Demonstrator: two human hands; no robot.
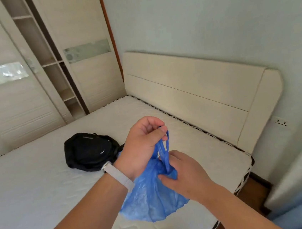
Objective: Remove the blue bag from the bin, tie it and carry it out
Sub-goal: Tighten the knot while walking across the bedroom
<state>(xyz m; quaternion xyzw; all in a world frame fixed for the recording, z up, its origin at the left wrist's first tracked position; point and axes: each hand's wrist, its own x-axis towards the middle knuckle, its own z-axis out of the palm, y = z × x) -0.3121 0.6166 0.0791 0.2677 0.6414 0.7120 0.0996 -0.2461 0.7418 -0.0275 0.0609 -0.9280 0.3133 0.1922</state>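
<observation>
blue bag hangs between hands: left hand pinches handles, right hand grips neck.

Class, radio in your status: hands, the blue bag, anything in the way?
Left hand pinching bag handles up. Right hand shut on the neck of the blue bag, held above the mattress. Black pouch behind, not in the way.

A bedroom in a home: a bed with a bare quilted mattress and a cream padded headboard against a pale wall, a tall sliding-door wardrobe with open shelves beside it, and a wall socket near the headboard.
</observation>
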